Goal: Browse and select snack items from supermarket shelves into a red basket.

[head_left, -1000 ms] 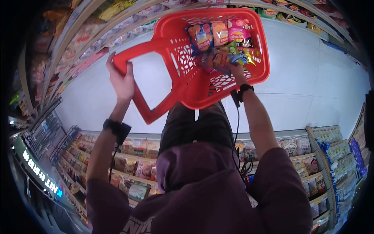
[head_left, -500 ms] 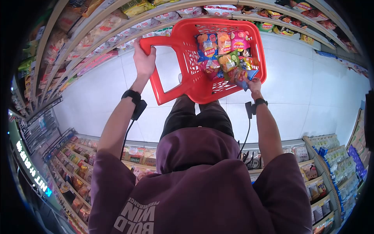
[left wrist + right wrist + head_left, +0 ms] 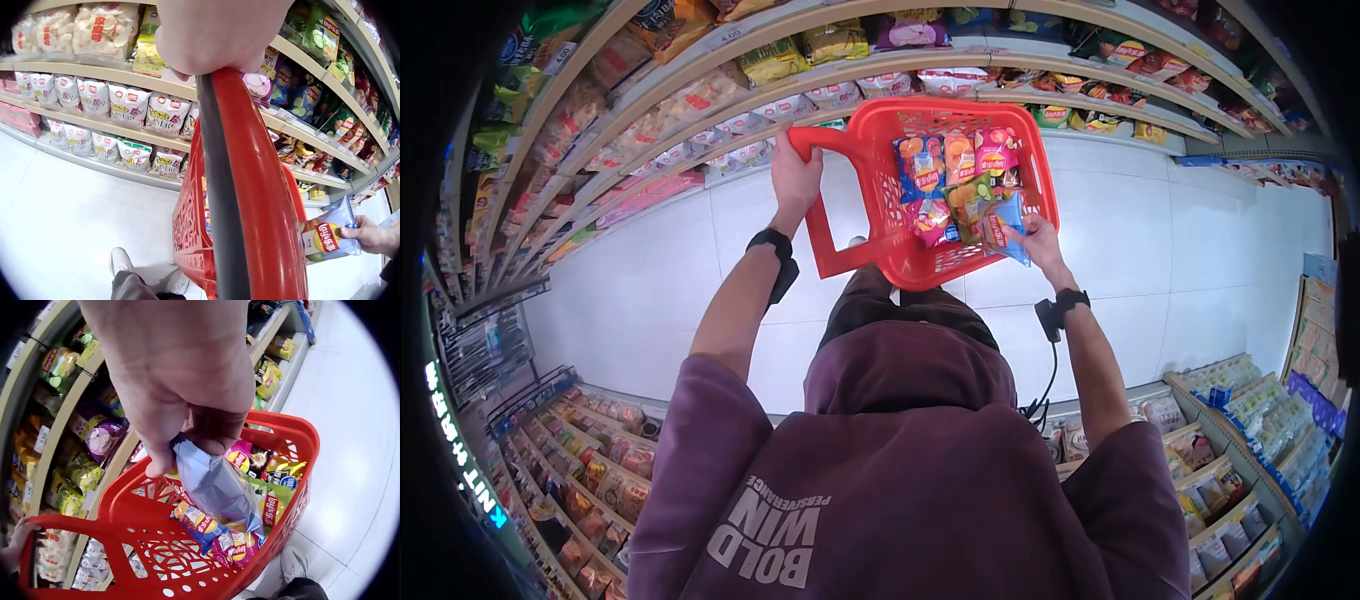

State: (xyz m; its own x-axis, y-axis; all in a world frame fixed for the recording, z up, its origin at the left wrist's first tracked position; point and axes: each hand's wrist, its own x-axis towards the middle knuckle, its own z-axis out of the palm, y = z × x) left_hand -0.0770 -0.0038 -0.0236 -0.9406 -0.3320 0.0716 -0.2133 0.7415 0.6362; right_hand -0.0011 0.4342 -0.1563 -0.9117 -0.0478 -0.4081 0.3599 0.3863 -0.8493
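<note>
My left hand [image 3: 796, 180] grips the handle [image 3: 824, 240] of a red basket [image 3: 1040, 150] in the head view; the left wrist view shows that hand [image 3: 219, 31] curled over the handle's top. Between thumb and fingers my right hand [image 3: 1040, 243] pinches the edge of a light-blue chip bag [image 3: 1006, 228], at the basket's near right side. In the right wrist view, the bag [image 3: 219, 481] hangs from the right hand [image 3: 181, 381] over the basket. Blue [image 3: 921, 168], orange [image 3: 960, 157] and pink [image 3: 997, 152] bags lie inside, with a green one partly covered.
Shelves of snack bags [image 3: 836, 42] curve along the far side and left. More stocked shelves [image 3: 600, 455] stand behind the person on both sides. Pale floor tiles [image 3: 1120, 230] stretch between the shelves. A shoe [image 3: 120, 260] shows on the floor beside the basket.
The basket has moved lower in the head view, held by the left hand. My right hand has drawn the light-blue bag from among the others toward the basket's near right side, and its front now shows.
</note>
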